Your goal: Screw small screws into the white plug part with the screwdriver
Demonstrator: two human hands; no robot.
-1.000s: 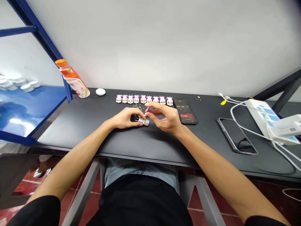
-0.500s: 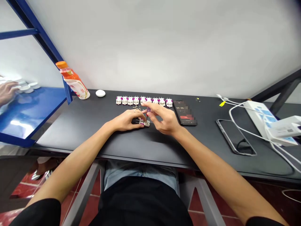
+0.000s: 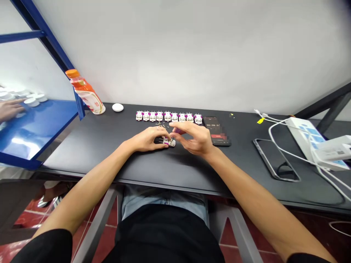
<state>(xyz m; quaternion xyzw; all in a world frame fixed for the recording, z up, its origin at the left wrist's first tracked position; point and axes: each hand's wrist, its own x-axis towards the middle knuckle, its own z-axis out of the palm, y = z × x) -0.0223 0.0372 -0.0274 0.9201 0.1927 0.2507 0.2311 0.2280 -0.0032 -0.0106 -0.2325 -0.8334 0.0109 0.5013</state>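
Left grip: my left hand (image 3: 146, 138) closed round the small part (image 3: 170, 142) on the table (image 3: 109, 146).
Right grip: my right hand (image 3: 196, 138) pinching the purple tool (image 3: 177, 130).
Care: I'd hold the part flat and the tool upright.

The person wears black short sleeves (image 3: 41, 244), a black top (image 3: 164, 237), and pale-blue jeans (image 3: 164, 195).

The small white-and-magenta part (image 3: 170, 142) is mostly covered by fingers (image 3: 157, 138); right of it, the black phone's screen (image 3: 219, 136) is blurred.
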